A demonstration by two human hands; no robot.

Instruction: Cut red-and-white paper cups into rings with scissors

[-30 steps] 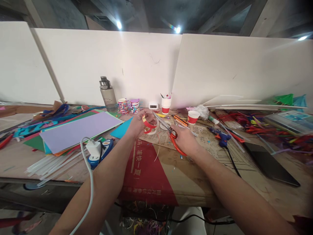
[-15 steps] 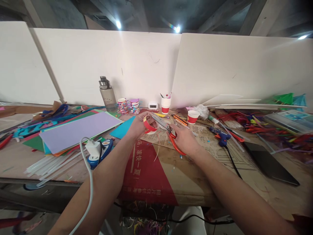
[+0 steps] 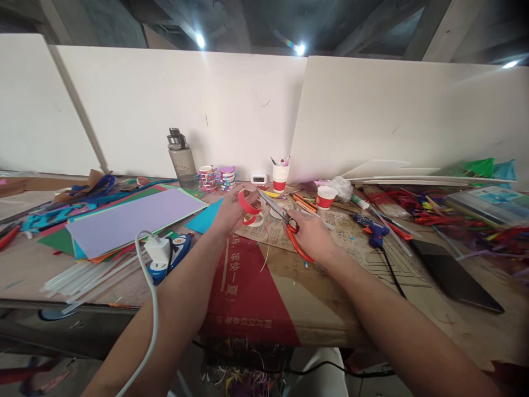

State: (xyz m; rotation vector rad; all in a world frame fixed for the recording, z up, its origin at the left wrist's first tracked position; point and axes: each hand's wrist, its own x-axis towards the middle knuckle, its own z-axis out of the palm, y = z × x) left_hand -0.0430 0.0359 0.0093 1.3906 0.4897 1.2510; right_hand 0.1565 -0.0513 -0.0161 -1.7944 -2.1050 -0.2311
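My left hand (image 3: 231,212) is closed on a red paper ring with a white edge (image 3: 248,209), which looks like a band cut from a paper cup. My right hand (image 3: 313,232) grips scissors (image 3: 292,237) by their orange-red handles. Their metal blades point up and left, with the tips close to the ring's right side. Whether the blades touch the paper I cannot tell. Below both hands lies a printed cardboard sheet (image 3: 258,286), part red and part brown. White round paper pieces rest on it under the ring and the blades.
Behind stand a red-and-white cup (image 3: 326,197), a pen cup (image 3: 280,179), a small clock (image 3: 258,179) and a bottle (image 3: 182,162). Coloured paper (image 3: 136,220) and a plugged white charger (image 3: 157,251) lie left. A blue glue gun (image 3: 375,234) and dark tablet (image 3: 457,275) lie right.
My left hand has turned the red ring, so more of its red band faces me. The scissors have shifted only slightly, and my right hand stays in nearly the same place.
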